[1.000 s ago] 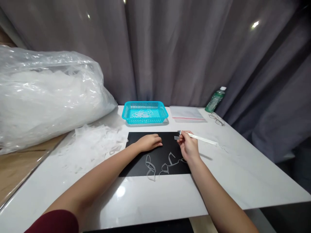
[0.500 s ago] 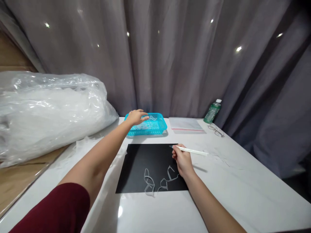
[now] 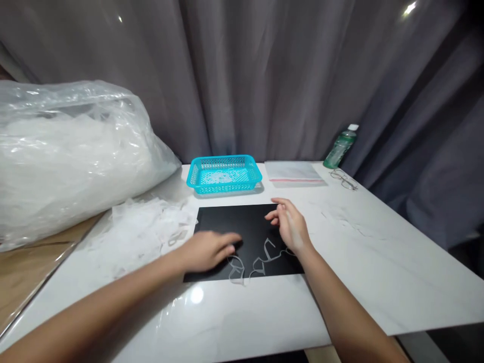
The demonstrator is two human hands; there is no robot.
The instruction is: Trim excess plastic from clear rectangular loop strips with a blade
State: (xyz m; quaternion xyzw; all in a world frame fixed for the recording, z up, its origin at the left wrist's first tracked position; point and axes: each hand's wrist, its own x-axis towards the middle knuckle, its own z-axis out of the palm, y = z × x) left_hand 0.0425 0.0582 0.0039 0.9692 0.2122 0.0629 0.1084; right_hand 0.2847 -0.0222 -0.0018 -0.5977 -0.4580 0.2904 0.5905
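A black sheet [image 3: 249, 222] lies on the white table, with thin, pale, looped plastic strips [image 3: 260, 264] along its near part. My left hand [image 3: 206, 250] is low over the sheet's left side, slightly blurred. Its thumb and forefinger stand a little apart beside the leftmost looped strip [image 3: 237, 275], and nothing shows between them. Above the sheet's right edge, my right hand [image 3: 291, 224] has its fingers loosely curled around a white pen-like tool [image 3: 293, 229], seen blurred and foreshortened against the palm. The tool's tip cannot be made out.
Behind the sheet stands a blue basket [image 3: 227, 188] with pale pieces inside. A clear flat bag [image 3: 293, 171], green bottle [image 3: 340, 147] and glasses [image 3: 344, 180] lie to its right. Translucent scraps [image 3: 139, 227] and a big plastic bag [image 3: 75, 161] occupy the left.
My left hand has come back from above the basket to the sheet's left side. In my right hand the white tool has swung from pointing sideways to lying along the palm.
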